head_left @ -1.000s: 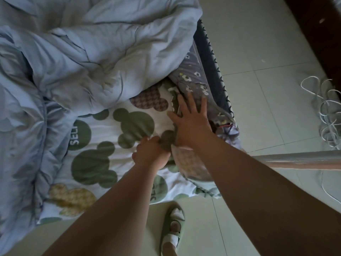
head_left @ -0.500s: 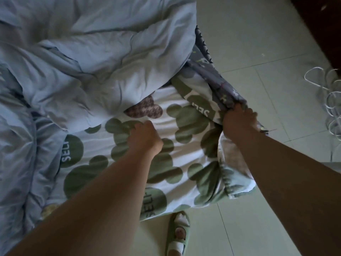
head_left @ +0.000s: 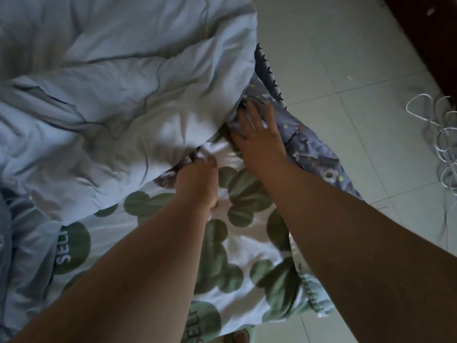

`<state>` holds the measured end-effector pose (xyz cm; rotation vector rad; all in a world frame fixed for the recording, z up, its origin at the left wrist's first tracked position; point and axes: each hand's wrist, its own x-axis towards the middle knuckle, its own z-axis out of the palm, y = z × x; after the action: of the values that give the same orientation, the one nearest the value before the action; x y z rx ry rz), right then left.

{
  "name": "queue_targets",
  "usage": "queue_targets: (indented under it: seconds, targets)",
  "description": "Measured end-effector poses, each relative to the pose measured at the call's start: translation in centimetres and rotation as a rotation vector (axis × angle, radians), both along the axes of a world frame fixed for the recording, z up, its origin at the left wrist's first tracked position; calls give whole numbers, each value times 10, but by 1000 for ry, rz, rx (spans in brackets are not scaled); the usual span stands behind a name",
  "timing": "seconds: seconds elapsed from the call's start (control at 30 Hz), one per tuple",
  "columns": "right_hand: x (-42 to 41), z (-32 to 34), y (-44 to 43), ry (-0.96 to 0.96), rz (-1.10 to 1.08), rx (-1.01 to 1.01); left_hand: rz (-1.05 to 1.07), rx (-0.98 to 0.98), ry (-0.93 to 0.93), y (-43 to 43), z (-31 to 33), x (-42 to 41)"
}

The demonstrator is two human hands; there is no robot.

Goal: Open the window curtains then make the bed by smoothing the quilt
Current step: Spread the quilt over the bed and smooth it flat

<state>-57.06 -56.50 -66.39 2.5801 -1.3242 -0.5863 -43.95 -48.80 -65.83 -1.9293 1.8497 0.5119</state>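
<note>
- Little of the bed-making looks finished from where I sit: the quilt (head_left: 118, 100) lies bunched in a heap from 9 to 12 o'clock, unsmoothed, leaving the printed sheet (head_left: 247, 246) bare toward 6.
- Curtains are out of view, so I cannot tell whether that step is done. The dim light settles nothing.
- Near centre, the left hand (head_left: 197, 179) has its fingers curled round a fold of the printed sheet at the quilt's lower edge, fingertips hidden.
- Toward 1 o'clock from it, the right hand (head_left: 259, 142) lies flat, fingers spread wide, pressing the grey floral cloth (head_left: 319, 154) at the bed's side.
- I judge this to be straightening of the underlayers, with the quilt not yet pulled flat.
- The quilt is pale blue, thick and soft, with deep puffy creases.
- The printed sheet is thin and white with green rounded three-lobed shapes, lightly wrinkled.
- The grey floral cloth is thin and drapes over the edge.
- Glossy, hard floor tiles (head_left: 346, 58) fill 1 to 4 o'clock, and white wire loops (head_left: 445, 134) lie at 3.
</note>
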Motion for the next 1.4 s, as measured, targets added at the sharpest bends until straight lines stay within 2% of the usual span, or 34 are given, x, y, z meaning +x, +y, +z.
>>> queue_targets:
  seconds: [0.13, 0.23, 0.3, 0.43, 0.6, 0.8, 0.87, 0.97, 1.03, 1.1, 1.17, 1.23, 1.3, 1.4]
  targets:
    - [-28, -2, -39, -23, -116, 28, -41, -9, -84, -5, -7, -4]
    - [-69, -1, -64, -130, -435, 136, -59, -7, -108, -6, -8, -3]
    - [-90, -5, -65, -115, -579, 204, -55, 4, -102, -6, -9, -3]
    - [-87, -11, -56, -64, -667, 268, -71, 26, -115, -9, -12, -6]
    - [-67, -19, -13, -86, -634, 131, -58, 24, -111, -10, -16, -4]
    - [-85, -11, 87, 5, -484, 277, 82, -31, 25, 11, -14, -4]
    - [-118, -1, 97, 106, -445, 289, 113, -51, 84, 29, -14, -6]
    - [-156, 26, 102, 409, -504, 321, 133, -90, 204, 64, -11, -11]
    - [-153, 33, 106, 482, -452, 294, 173, -80, 261, 87, -7, -18]
    - [-135, 34, 111, 435, -437, 256, 168, -98, 276, 107, -4, -26]
    - [-111, 38, 124, 305, -492, 259, 172, -128, 282, 129, -3, -34]
    - [-95, 40, 153, 241, -410, 312, 199, -170, 261, 154, -2, -41]
    - [-100, 35, 183, 268, -367, 376, 228, -143, 221, 180, 0, -46]
    - [-139, 30, 192, 354, -557, 324, 230, -13, 187, 213, 1, -53]
